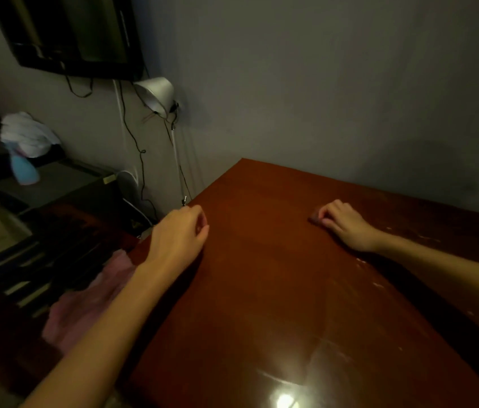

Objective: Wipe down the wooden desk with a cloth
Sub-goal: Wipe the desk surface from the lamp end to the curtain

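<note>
The reddish-brown wooden desk (276, 290) fills the middle and right of the view, its glossy top reflecting a light near the front. My left hand (178, 237) hovers over the desk's left edge, fingers loosely curled, holding nothing. My right hand (344, 223) rests on the desk top farther back and to the right, with its fingers bent and the tips touching the wood. A pink cloth (85, 304) lies off the desk's left side, below my left forearm. Neither hand touches it.
A grey wall runs along the desk's back edge. A white clamp lamp (156, 94) and dangling cables (135, 142) hang by the desk's far left corner. At the left, a low dark cabinet (64, 184) carries a blue spray bottle (23, 169) and white cloths (28, 134). A dark screen (70, 33) hangs above.
</note>
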Demonstrator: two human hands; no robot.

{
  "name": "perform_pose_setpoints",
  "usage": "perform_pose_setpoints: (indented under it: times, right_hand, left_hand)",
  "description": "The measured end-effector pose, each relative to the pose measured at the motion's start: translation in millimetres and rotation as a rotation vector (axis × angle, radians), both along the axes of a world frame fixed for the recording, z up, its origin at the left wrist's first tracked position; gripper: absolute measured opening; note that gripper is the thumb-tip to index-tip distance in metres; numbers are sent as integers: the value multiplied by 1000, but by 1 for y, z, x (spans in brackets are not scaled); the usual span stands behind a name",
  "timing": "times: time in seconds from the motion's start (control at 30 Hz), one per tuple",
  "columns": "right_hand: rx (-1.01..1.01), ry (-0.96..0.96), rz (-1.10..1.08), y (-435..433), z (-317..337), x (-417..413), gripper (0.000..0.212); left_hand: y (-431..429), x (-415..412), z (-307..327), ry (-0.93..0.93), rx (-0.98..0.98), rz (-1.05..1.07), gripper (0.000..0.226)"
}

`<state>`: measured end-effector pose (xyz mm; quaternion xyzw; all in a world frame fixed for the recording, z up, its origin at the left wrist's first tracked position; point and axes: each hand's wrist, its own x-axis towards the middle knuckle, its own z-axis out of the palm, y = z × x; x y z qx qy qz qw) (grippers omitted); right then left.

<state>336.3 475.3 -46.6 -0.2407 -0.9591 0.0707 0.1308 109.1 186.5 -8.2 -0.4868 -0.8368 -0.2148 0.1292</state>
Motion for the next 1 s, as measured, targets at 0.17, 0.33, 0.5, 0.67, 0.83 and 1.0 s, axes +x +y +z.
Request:
perform_pose_setpoints:
  times: [0.17, 0.33, 0.5, 0.67, 0.83, 1.0]
  right_hand:
    - [-12, 24, -264, -5, 4, -76, 26]
    - [-18, -4, 179, -108, 1, -98, 18]
    - [-30, 48, 227, -83, -3, -36, 22]
    - [-18, 12, -173, -18, -1, -76, 20]
    - [-31, 43, -27, -76, 6, -162, 21]
    - [-1, -9, 438, -121, -2, -116, 22]
  left_hand:
    - [-44, -15, 15, 71, 27, 80, 7]
    - [-57, -23, -17, -65, -71, 120, 14]
    - [-60, -26, -31, -165, 86, 182, 20]
    - [-58, -25, -32, -181, 48, 164, 21]
    - [-56, -29, -36, -154, 21, 149, 22]
    - [-56, -32, -39, -162, 10, 132, 21]
